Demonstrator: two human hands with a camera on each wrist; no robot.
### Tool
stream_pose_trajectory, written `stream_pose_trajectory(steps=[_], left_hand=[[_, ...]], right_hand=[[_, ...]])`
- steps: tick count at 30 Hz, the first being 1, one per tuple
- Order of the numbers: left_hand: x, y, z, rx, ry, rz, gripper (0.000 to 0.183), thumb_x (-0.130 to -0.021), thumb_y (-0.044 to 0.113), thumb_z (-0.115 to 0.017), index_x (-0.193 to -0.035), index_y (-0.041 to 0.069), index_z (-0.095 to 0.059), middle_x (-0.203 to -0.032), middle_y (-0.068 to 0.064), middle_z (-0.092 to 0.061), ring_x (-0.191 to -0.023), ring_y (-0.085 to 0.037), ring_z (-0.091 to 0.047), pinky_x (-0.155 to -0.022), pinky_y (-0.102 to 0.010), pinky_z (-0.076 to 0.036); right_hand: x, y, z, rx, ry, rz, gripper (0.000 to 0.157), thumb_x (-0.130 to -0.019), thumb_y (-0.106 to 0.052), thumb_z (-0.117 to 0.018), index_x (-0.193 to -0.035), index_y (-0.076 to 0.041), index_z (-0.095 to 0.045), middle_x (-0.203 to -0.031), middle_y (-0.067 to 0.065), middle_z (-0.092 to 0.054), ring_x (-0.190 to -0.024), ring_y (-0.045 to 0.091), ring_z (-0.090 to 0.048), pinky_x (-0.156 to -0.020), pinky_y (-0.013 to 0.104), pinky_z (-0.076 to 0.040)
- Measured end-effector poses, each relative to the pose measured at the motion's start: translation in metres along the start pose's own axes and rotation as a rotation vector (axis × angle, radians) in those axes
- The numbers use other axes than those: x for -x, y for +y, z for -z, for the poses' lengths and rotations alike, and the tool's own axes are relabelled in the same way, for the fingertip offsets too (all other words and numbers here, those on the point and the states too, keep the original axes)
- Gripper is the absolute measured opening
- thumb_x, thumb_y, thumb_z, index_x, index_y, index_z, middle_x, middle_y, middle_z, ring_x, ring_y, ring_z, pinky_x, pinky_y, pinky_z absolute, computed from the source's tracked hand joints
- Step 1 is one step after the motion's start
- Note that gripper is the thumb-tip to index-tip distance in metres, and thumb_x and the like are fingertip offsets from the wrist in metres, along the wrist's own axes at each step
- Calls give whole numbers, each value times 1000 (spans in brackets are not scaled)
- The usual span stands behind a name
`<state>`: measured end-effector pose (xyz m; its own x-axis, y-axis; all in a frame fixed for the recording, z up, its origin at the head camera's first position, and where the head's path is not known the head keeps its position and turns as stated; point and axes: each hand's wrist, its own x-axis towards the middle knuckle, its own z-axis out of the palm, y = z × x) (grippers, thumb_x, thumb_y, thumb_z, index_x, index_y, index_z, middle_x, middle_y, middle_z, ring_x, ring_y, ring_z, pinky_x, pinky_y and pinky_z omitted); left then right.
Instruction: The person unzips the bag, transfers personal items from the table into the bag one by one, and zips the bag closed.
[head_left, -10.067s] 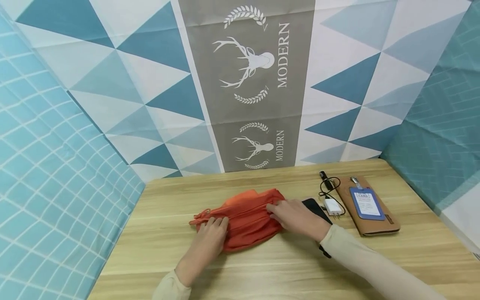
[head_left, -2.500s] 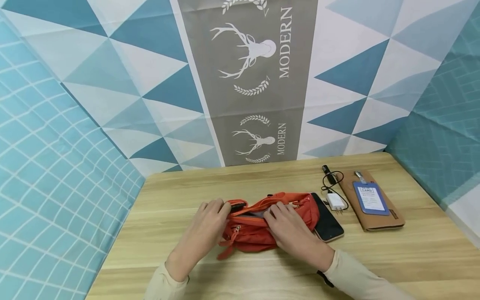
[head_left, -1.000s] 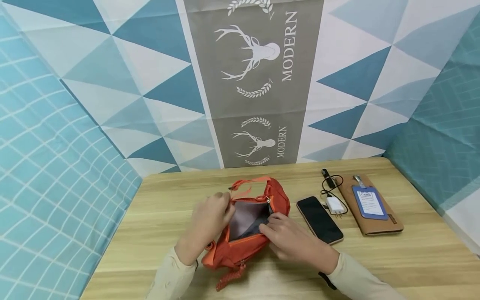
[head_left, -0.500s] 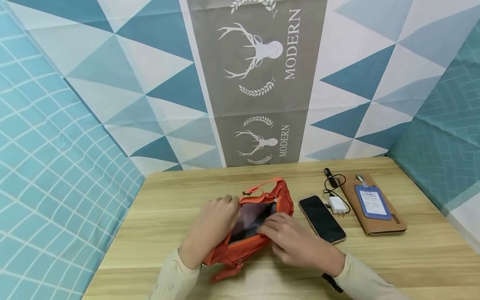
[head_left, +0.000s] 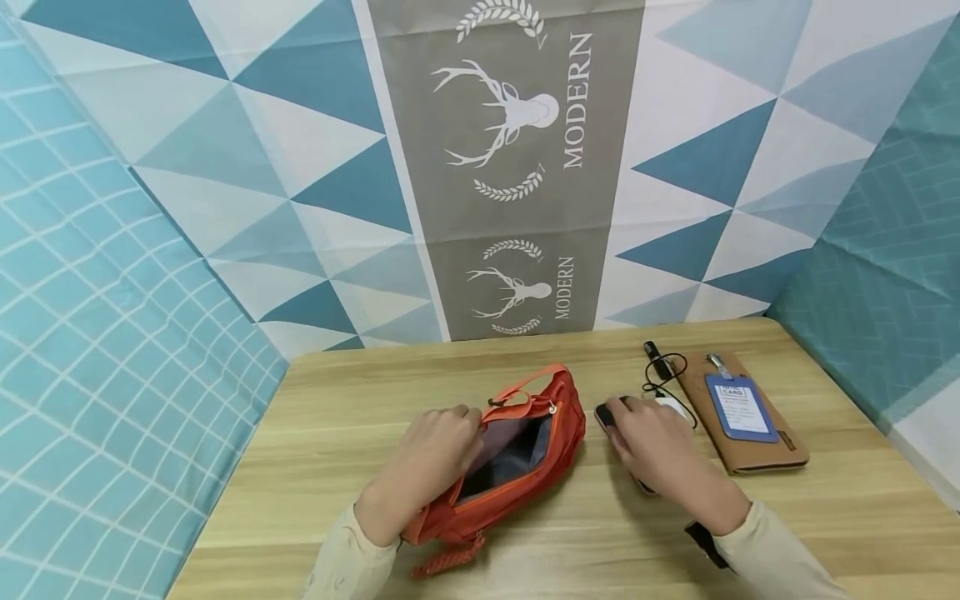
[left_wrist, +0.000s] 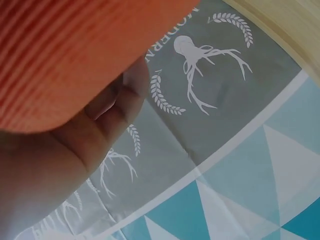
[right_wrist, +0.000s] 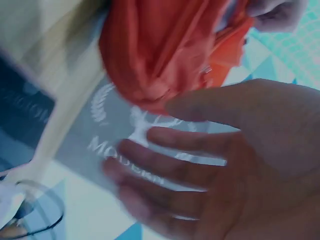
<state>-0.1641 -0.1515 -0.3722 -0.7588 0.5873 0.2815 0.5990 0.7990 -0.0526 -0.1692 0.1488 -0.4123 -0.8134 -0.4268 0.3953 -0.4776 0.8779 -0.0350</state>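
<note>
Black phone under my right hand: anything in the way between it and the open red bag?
Nothing visible: just a bare strip of table lies between the phone and the red bag. The white charger is on the phone's other side; the left hand holds the bag's far rim.

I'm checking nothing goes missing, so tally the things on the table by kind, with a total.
Red bag: 1
Phone: 1
White plug: 1
Black cord: 1
Black stick-shaped item: 1
Blue card holder: 1
Brown case: 1
Total: 7
</note>
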Motion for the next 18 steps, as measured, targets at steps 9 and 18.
stream_pose_trajectory(steps=[9,18], left_hand=[[8,-10,3,26,-9,26,17,-86,2,-72,-75,14,-70,-66,6,-48,-57,-11,-50,-55,-24,-40],[0,-9,3,-35,137,10,19,-89,9,-73,-74,16,-64,-61,8,-43,-55,-8,-45,-50,-22,-32]], right_hand=[[13,30,-22,-88,-431,-156,50,-92,-33,-71,-122,5,-61,-88,17,-66,-60,24,-60,-51,37,-46],[9,44,-20,-52,-518,-239,73,-84,-42,-77,-133,7,-55,-100,20,-67,-75,29,-64,-55,40,-48]])
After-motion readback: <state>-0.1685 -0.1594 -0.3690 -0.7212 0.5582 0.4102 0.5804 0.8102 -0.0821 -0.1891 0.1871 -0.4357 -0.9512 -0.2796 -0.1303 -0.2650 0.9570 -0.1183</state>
